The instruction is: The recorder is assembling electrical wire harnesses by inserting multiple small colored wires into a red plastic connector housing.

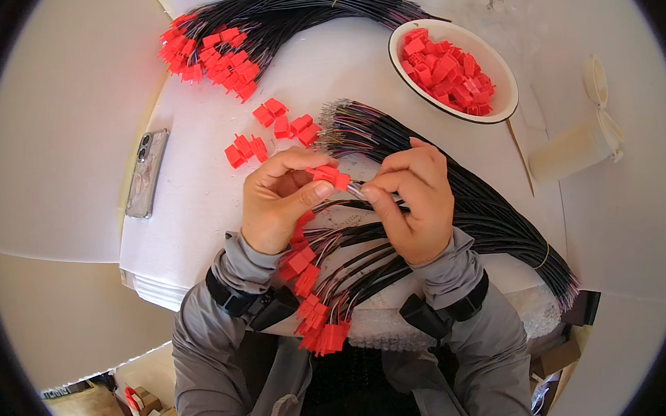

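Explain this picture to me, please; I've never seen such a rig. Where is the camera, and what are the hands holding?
There is no machine: these are a person's own bare hands. The one picture comes from a wide fisheye camera on the person's head, looking down, so straight edges bend toward the rim.

The left hand pinches a red connector; the right hand holds what look like wire ends against it.

On the white table, a far cable bundle ends in red connectors, while another bundle shows pale, bare tips. Loose red pieces lie beyond the left hand, more fill a white bowl, and a phone lies at the left.
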### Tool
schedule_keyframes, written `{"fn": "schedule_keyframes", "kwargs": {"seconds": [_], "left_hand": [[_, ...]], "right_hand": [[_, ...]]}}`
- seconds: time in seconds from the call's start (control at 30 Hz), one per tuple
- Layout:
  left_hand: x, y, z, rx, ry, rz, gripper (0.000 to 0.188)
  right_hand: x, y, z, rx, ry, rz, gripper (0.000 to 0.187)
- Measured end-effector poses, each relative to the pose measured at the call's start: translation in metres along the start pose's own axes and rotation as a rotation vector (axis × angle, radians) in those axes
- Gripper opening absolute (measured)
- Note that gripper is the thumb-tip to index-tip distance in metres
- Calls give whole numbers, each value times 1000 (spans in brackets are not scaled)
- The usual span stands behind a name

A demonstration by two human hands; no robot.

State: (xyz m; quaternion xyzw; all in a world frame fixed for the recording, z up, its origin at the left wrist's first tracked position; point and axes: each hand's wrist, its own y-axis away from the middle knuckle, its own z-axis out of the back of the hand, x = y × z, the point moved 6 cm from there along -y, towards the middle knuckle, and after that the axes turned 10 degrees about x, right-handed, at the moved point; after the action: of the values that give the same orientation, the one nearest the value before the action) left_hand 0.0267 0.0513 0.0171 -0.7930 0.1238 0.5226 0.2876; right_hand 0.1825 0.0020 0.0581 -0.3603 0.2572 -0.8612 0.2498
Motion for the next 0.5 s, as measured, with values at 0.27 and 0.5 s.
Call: {"fn": "schedule_keyframes", "kwargs": {"seconds": [0.27, 0.5], "left_hand": [[-2, 0, -2, 29, -40, 2, 27], [2, 1, 3, -67, 20, 64, 25]], "right_hand": [[-3, 1, 1, -28, -21, -47, 8], [-11, 2, -4, -21, -210, -193, 6]]}}
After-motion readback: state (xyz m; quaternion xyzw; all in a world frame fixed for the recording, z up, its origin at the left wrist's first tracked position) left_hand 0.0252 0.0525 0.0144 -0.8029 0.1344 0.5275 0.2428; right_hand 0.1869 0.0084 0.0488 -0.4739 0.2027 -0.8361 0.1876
